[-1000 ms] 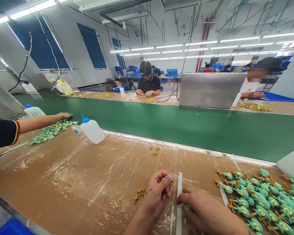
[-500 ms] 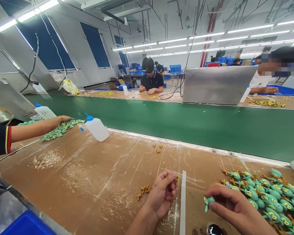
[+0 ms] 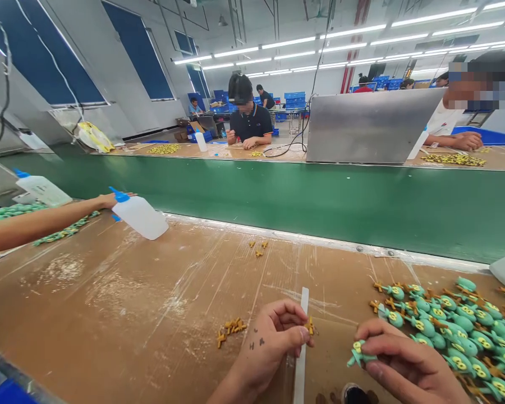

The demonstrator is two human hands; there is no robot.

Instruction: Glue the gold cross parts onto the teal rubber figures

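Note:
My left hand (image 3: 273,342) pinches a small orange-brown cross-shaped piece (image 3: 310,325) between thumb and fingers. In my right hand (image 3: 404,356) is a small green figure (image 3: 359,354) with yellow eye-like marks, gripped between thumb and fingertips. The two held pieces are apart, with a white strip (image 3: 302,359) on the cardboard-covered bench below them. A little pile of brown cross pieces (image 3: 232,326) lies left of my left hand. To the right spreads a large heap of green figures (image 3: 458,325), many with brown pieces on or among them. A small round dark container (image 3: 355,394) shows at the bottom edge.
A white bottle with a blue nozzle (image 3: 139,216) stands at the bench's far left. A co-worker's arm (image 3: 46,224) reaches in behind it, over more green figures. A green conveyor belt (image 3: 252,191) runs across; people sit beyond it near a metal panel (image 3: 372,126).
My left hand has turned, bringing the brown piece into clearer sight. The green figure in my right hand has tilted to show its yellow marks. The co-worker's arm reaches further right.

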